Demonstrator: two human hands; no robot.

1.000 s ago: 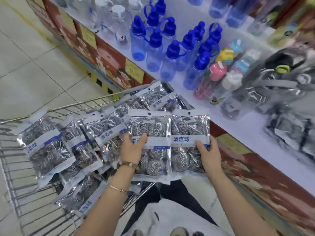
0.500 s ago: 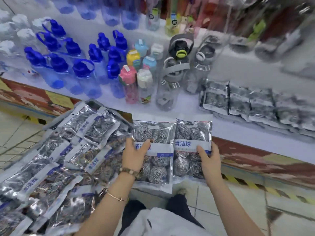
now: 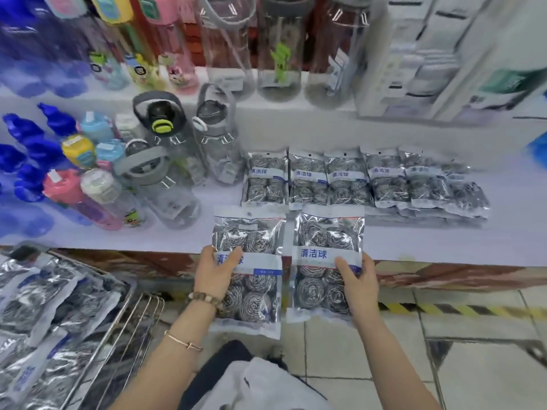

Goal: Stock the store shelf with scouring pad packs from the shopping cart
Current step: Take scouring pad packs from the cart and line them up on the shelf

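Note:
My left hand (image 3: 213,273) grips one clear pack of steel scouring pads (image 3: 251,235) by its left edge, thumb across the white label. My right hand (image 3: 359,281) holds a second pack (image 3: 327,232) by its right edge. Both packs hang side by side over the front edge of the white shelf (image 3: 429,244), their tops above the shelf board. A row of several matching packs (image 3: 352,182) lies further back on the shelf. The wire shopping cart (image 3: 139,309) at lower left holds several more packs (image 3: 44,309).
Clear and grey water bottles (image 3: 177,161) and coloured bottles (image 3: 77,184) stand on the shelf left of the pack row. An upper shelf with tall bottles (image 3: 278,54) hangs above. Bare shelf board lies in front of the row. Yellow-black floor tape (image 3: 444,309) runs below.
The view has swung right from the cart to the shelf. Both hands have carried the two packs up and forward to the shelf's front edge.

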